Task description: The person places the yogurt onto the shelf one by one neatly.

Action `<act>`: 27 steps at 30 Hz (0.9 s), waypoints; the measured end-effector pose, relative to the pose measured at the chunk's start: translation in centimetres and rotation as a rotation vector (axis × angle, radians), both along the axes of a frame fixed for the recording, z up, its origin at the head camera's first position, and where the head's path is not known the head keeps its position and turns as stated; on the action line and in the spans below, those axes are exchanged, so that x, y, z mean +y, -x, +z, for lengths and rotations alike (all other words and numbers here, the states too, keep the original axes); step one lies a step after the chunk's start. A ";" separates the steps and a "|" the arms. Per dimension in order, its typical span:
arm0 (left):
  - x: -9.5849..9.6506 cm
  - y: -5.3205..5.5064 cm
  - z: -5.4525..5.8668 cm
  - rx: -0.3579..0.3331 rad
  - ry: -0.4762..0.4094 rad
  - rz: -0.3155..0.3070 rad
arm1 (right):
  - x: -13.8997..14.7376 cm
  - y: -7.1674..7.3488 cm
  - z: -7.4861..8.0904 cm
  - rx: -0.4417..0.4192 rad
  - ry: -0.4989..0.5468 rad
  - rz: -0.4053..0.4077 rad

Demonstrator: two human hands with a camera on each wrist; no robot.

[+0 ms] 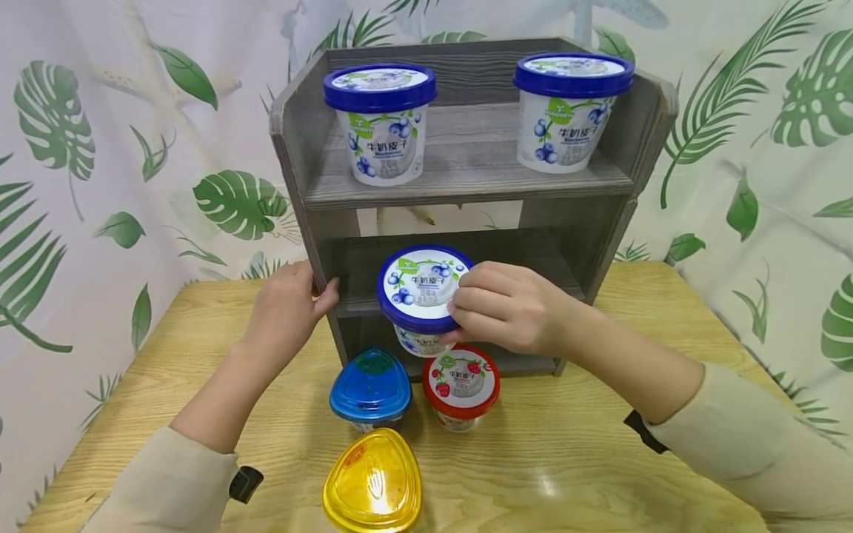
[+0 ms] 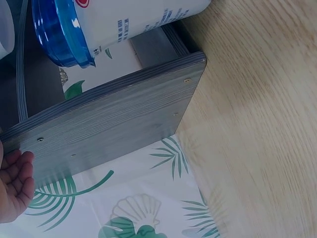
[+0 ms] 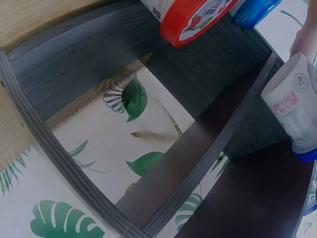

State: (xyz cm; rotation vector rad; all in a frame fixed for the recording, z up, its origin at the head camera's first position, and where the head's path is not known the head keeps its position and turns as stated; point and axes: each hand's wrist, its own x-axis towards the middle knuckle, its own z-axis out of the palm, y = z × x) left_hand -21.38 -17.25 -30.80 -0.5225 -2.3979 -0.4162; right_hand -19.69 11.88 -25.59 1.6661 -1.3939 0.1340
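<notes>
My right hand (image 1: 503,307) grips a white tub with a blue lid (image 1: 426,285), printed with blueberries, by its right side. The tub is tilted with its lid towards me, in front of the middle level of a grey wooden shelf (image 1: 476,189). In the right wrist view the tub (image 3: 292,106) shows its white base; the holding fingers are out of that view. My left hand (image 1: 286,303) holds the front edge of the shelf's left side panel, thumb on the inner side. In the left wrist view its curled fingers (image 2: 20,176) lie against the panel's outer face.
Two blueberry tubs, one left (image 1: 380,141) and one right (image 1: 566,129), stand on the top level. Before the shelf, on the wooden table (image 1: 600,444), are a blue-lidded container (image 1: 371,385), a red-lidded tub (image 1: 461,381) and a yellow-lidded container (image 1: 373,481). Behind hangs a leaf-patterned cloth (image 1: 133,185).
</notes>
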 end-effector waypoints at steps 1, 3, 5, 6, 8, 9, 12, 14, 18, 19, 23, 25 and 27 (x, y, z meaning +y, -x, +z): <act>0.0 0.0 0.0 0.005 0.002 0.000 | 0.0 0.1 0.0 -0.006 -0.005 -0.011; 0.0 0.1 0.0 0.011 0.002 -0.002 | -0.1 0.3 -0.1 -0.012 -0.015 -0.034; 0.0 0.1 0.0 0.013 0.003 -0.003 | -0.2 0.5 -0.1 -0.018 -0.018 -0.049; 0.0 0.1 0.0 0.012 0.003 -0.004 | -0.3 0.6 -0.1 -0.020 -0.018 -0.052; 0.0 0.1 0.0 0.007 0.002 -0.003 | -0.4 0.8 -0.2 -0.023 -0.016 -0.055; 0.0 0.1 0.0 0.005 0.002 -0.003 | -0.5 0.8 -0.2 -0.023 -0.014 -0.056; 0.0 0.1 0.0 -0.005 0.002 -0.002 | -0.7 1.1 -0.3 -0.019 -0.007 -0.055; 0.1 0.1 0.0 -0.012 0.001 -0.001 | -0.8 1.2 -0.3 -0.024 -0.005 -0.059; 0.1 0.0 0.0 -0.021 -0.001 0.003 | -1.1 1.5 -0.4 -0.043 0.001 -0.066; 0.1 0.0 0.0 -0.025 -0.003 0.005 | -1.2 1.5 -0.4 -0.048 0.001 -0.070; 0.1 0.0 0.0 -0.032 -0.006 0.007 | -1.4 1.6 -0.4 -0.050 0.008 -0.076; 0.1 0.0 0.1 -0.034 -0.007 0.005 | -1.5 1.7 -0.4 -0.052 0.015 -0.074; 0.1 -0.1 0.1 -0.037 -0.008 0.000 | -1.6 1.7 -0.4 -0.061 0.020 -0.072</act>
